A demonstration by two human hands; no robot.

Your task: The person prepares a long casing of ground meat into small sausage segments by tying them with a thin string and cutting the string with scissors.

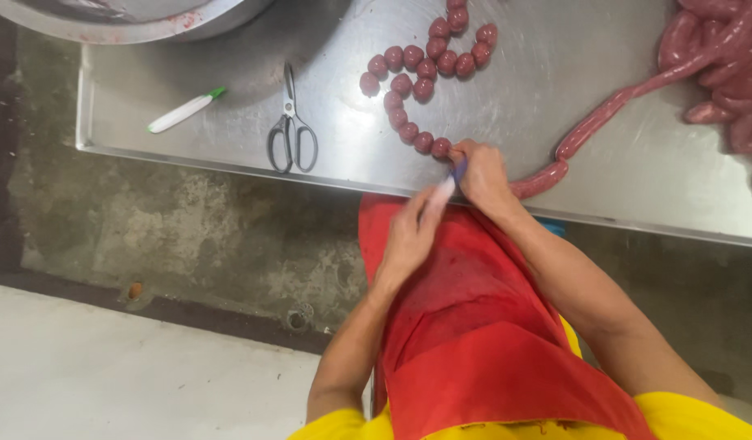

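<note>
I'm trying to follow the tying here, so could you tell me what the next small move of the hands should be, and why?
Probably pull the blue tie tight at the pinch. The right hand grips the sausage rope just past the last small ball of the chain, and the left hand holds the tie's other end. The rope beyond is unsectioned, so cinching here would likely close the next ball.

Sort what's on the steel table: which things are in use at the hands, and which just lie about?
In use:
- left hand and right hand, pinching the sausage casing
- chain of small round links
- unlinked sausage length
- blue tie

Lying about:
- scissors
- white green-tipped tool
- metal bowl
</note>
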